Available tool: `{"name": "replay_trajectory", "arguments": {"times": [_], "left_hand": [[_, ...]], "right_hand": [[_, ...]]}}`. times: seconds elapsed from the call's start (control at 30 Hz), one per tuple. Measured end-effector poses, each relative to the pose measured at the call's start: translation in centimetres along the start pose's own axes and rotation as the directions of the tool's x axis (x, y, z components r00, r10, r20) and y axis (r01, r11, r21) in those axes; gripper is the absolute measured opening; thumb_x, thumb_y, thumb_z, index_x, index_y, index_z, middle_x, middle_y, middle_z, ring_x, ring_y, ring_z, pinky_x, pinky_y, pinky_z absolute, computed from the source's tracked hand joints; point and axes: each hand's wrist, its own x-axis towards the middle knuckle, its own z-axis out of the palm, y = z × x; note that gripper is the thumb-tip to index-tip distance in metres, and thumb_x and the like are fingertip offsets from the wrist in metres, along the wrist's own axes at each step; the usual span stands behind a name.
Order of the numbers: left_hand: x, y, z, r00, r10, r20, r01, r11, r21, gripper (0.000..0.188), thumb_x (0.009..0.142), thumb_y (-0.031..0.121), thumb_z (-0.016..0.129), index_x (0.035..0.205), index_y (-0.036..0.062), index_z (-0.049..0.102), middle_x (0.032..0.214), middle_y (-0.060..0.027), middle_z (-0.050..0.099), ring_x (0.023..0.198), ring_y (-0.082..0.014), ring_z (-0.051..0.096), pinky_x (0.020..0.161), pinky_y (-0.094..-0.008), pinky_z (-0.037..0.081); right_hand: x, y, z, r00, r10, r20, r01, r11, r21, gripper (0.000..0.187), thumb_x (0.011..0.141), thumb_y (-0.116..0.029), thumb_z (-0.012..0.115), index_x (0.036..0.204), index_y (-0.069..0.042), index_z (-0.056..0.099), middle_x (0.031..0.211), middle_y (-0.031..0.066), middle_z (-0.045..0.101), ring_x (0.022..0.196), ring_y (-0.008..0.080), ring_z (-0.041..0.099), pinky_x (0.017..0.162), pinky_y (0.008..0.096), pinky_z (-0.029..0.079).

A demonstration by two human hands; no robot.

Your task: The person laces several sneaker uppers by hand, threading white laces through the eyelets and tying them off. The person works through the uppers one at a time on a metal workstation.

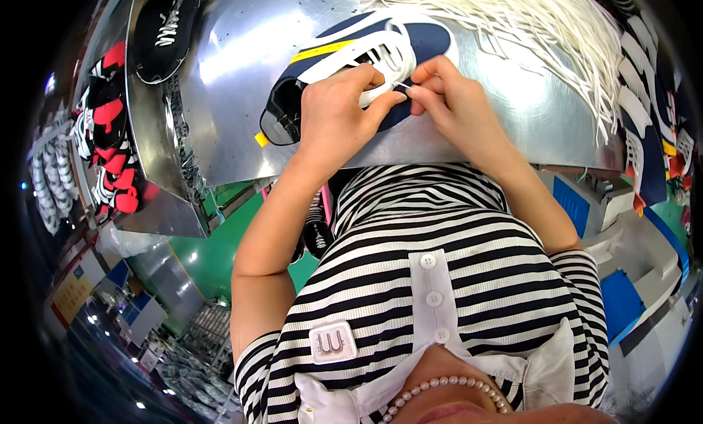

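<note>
A navy shoe upper (432,39) with white trim and a yellow stripe lies sideways on the metal table, its black-lined heel toward the left. White shoelace (401,47) runs through its eyelets and loops over the top. My left hand (337,115) is closed on the near edge of the upper by the eyelets, its thumb stretched toward the lace end; the fingertips are partly hidden. Just to the right, my right hand (455,105) pinches the thin lace tip between thumb and forefinger, close to the left thumb.
A large heap of loose white laces (534,36) covers the table's far right. More navy and white uppers (644,124) hang beyond the right edge. At the left, a black laced shoe (167,34) sits in a metal channel, with red-and-black shoe pieces (113,131) stacked outside it.
</note>
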Motion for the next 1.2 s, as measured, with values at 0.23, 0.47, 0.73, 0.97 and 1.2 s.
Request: {"name": "replay_trajectory", "arguments": {"times": [0.23, 0.47, 0.73, 0.97, 1.2], "left_hand": [[-1.7, -0.1, -0.5, 0.997, 0.073, 0.026, -0.073, 0.997, -0.011, 0.020, 0.078, 0.017, 0.078, 0.087, 0.0032, 0.068, 0.076, -0.0103, 0.066, 0.066, -0.0269, 0.064, 0.060, -0.0331, 0.049], [-2.9, 0.3, -0.6, 0.921, 0.385, -0.052, -0.362, 0.899, 0.248, 0.014, 0.075, 0.011, 0.077, 0.082, 0.0081, 0.065, 0.066, -0.0028, 0.058, 0.061, -0.0210, 0.056, 0.055, -0.0332, 0.040], [-3.9, 0.1, -0.4, 0.903, 0.419, -0.098, -0.368, 0.869, 0.331, 0.014, 0.074, 0.008, 0.076, 0.083, 0.0064, 0.065, 0.069, -0.0045, 0.058, 0.064, -0.0192, 0.057, 0.054, -0.0318, 0.039], [-3.2, -0.1, -0.5, 0.929, 0.368, -0.039, -0.354, 0.915, 0.193, 0.015, 0.074, 0.009, 0.076, 0.083, 0.0055, 0.065, 0.069, -0.0056, 0.059, 0.063, -0.0219, 0.057, 0.055, -0.0335, 0.041], [-2.6, 0.4, -0.7, 0.940, 0.341, 0.028, -0.342, 0.936, 0.088, 0.014, 0.075, 0.011, 0.076, 0.083, 0.0057, 0.066, 0.072, -0.0059, 0.063, 0.065, -0.0233, 0.059, 0.058, -0.0340, 0.046]], "right_hand": [[-0.3, -0.2, 0.1, 0.994, -0.044, 0.104, 0.051, 0.996, -0.070, 0.022, 0.091, -0.021, 0.064, 0.099, -0.005, 0.051, 0.080, 0.0126, 0.068, 0.072, 0.0320, 0.067, 0.065, 0.0395, 0.050], [-0.6, -4.6, -5.2, 0.941, -0.337, 0.033, 0.338, 0.933, -0.122, 0.024, 0.086, -0.008, 0.064, 0.109, -0.006, 0.063, 0.084, 0.0098, 0.072, 0.070, 0.0230, 0.069, 0.063, 0.0315, 0.053], [1.3, -3.5, 0.2, 0.908, -0.240, 0.343, 0.401, 0.732, -0.550, 0.015, 0.084, -0.013, 0.064, 0.096, -0.005, 0.063, 0.080, 0.0135, 0.067, 0.073, 0.0308, 0.066, 0.063, 0.0396, 0.051], [3.6, -2.6, -0.9, 0.962, -0.152, 0.227, 0.169, 0.984, -0.058, 0.021, 0.083, -0.012, 0.068, 0.103, -0.004, 0.068, 0.090, 0.0082, 0.071, 0.080, 0.0208, 0.067, 0.072, 0.0306, 0.052], [8.0, -9.2, -9.4, 0.671, 0.008, -0.741, 0.178, 0.969, 0.172, 0.022, 0.090, -0.015, 0.069, 0.108, -0.001, 0.065, 0.073, -0.0010, 0.060, 0.058, 0.0064, 0.049, 0.053, 0.0209, 0.041]]}}
